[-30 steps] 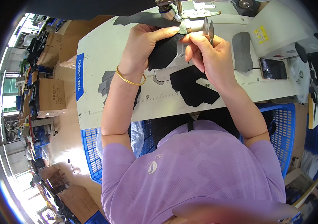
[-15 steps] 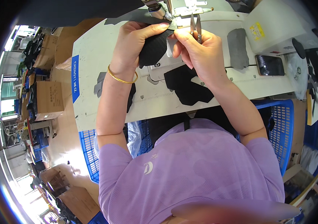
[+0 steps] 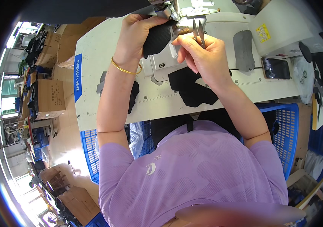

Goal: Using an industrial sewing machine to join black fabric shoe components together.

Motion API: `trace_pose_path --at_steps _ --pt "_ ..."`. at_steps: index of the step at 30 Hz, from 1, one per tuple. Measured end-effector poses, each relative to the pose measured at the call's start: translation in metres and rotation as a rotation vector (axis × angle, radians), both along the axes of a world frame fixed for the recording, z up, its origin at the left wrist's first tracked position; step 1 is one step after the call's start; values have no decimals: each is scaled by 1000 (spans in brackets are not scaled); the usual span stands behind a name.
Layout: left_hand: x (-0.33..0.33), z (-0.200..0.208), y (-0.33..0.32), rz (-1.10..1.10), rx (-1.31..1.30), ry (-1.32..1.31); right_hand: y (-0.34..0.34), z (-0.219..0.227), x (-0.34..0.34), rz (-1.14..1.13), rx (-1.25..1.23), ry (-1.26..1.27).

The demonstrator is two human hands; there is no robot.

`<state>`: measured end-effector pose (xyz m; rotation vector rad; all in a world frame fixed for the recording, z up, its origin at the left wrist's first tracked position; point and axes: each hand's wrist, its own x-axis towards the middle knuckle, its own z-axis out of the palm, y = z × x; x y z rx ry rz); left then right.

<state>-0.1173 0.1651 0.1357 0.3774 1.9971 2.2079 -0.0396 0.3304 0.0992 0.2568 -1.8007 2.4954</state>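
My left hand [image 3: 134, 37] grips a black ribbed fabric piece [image 3: 157, 40] between thumb and fingers, its upper edge close to the sewing machine's presser foot [image 3: 174, 16]. Part of the fabric is covered by that hand. In my right hand [image 3: 204, 56] sits a pair of thread snips [image 3: 198, 31], blades pointing away from me. My right thumb and index finger are just right of the fabric, apart from it. A black cut piece [image 3: 192, 87] lies flat on the white table [image 3: 108, 108] below the hands.
To the right are a grey fabric strip [image 3: 243, 51], a phone [image 3: 275, 68] and the white machine housing [image 3: 282, 28]. Another black piece [image 3: 134, 96] lies beside my left forearm. Blue baskets [image 3: 287, 132] stand under the table edge. Cardboard boxes [image 3: 51, 96] are at far left.
My right hand has drawn back from the fabric's edge, snips still in it. My left hand has moved slightly up with the fabric, and the light grey patch near its thumb no longer shows.
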Motion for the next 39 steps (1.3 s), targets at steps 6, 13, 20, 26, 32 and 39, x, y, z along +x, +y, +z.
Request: trace_pose_path --at_steps 6,13,20,26,32,39 --pt "-5 -1 -2 -11 9 -12 0 -3 1 34 -2 -31" --pt "2 1 5 65 -13 -4 1 -7 2 79 0 -52" --pt "-12 -12 -12 97 -73 -7 4 -14 4 120 31 -16" --pt "-9 -6 -10 44 164 -107 15 -24 11 90 139 86" --pt "11 -4 1 183 100 -56 21 -6 18 224 293 -69" --pt "81 -49 -22 522 -46 235 14 -21 38 -306 1130 543"
